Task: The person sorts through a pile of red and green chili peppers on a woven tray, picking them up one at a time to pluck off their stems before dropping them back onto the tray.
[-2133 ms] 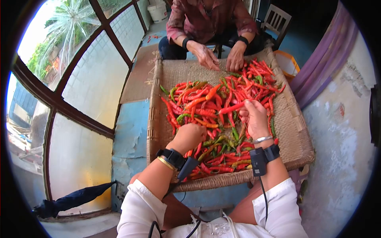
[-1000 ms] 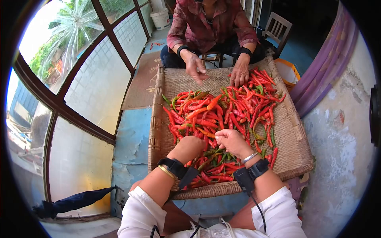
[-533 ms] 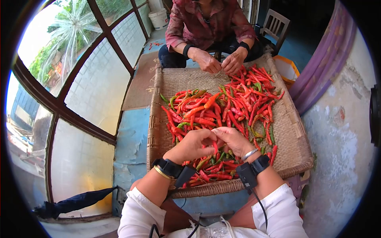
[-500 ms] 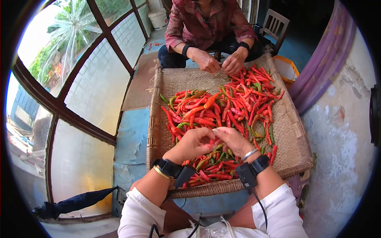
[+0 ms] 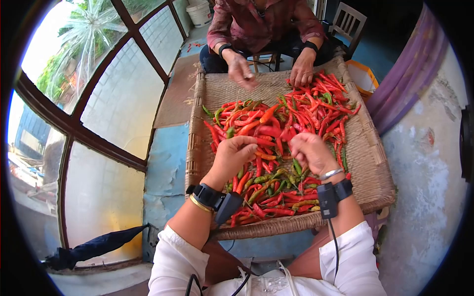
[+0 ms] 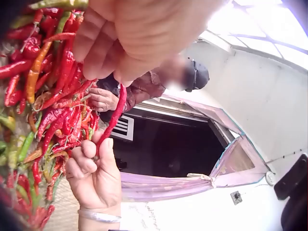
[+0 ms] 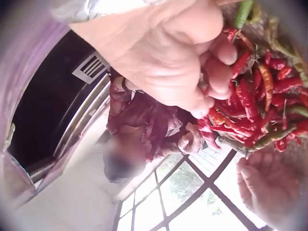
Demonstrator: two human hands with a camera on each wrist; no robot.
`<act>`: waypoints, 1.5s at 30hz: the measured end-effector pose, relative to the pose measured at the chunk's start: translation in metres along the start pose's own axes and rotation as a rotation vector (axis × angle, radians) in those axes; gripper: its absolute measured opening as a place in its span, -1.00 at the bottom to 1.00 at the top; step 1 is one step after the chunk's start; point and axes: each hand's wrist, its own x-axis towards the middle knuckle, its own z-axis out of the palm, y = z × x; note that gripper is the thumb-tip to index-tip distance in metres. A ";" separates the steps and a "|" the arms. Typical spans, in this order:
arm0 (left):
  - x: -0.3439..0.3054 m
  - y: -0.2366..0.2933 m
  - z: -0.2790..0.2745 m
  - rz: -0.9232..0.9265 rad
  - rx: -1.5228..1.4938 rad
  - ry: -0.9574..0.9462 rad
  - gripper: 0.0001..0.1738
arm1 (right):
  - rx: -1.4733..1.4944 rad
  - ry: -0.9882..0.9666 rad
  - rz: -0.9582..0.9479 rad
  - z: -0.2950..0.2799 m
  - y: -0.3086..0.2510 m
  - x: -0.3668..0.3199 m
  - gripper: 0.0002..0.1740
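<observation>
A wide woven basket (image 5: 368,165) holds a pile of chili peppers (image 5: 276,195), mostly red with some green and orange. My right hand (image 5: 313,153) is over the middle of the pile, its thumb and bent fingers pinching one end of a long red chili pepper (image 6: 113,122). That pepper points towards my left hand (image 5: 234,155), and its far tip overlaps the left thumb in the left wrist view. In the right wrist view the palm of my left hand (image 7: 269,187) shows, fingers loosely bent around nothing visible.
Opposite sits a person in a red shirt (image 5: 261,24), one hand (image 5: 302,71) at the far peppers, the other (image 5: 242,71) raised. Windows (image 5: 113,98) line the left, above a dark folded umbrella (image 5: 98,246). A rough wall (image 5: 424,197) and purple curtain (image 5: 410,93) stand right.
My hands were together around a red pepper; now they are apart and farther forward, the right one with a pepper. The other person's hands have separated, one reaching to the far peppers.
</observation>
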 end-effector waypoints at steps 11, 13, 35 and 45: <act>-0.004 0.019 -0.007 -0.165 -0.333 -0.087 -0.85 | -0.449 0.036 -0.340 0.034 0.026 0.005 -0.54; -0.005 0.020 -0.005 -0.187 -0.337 -0.151 -0.85 | -0.518 -0.052 -0.390 0.052 0.015 -0.012 -0.56; 0.011 -0.009 -0.013 0.165 0.672 -0.145 -0.80 | 0.402 0.133 -0.226 0.000 -0.005 0.001 -0.83; 0.016 -0.010 -0.020 0.481 0.724 0.450 -0.83 | 0.361 0.117 -0.020 0.004 0.008 0.002 -0.76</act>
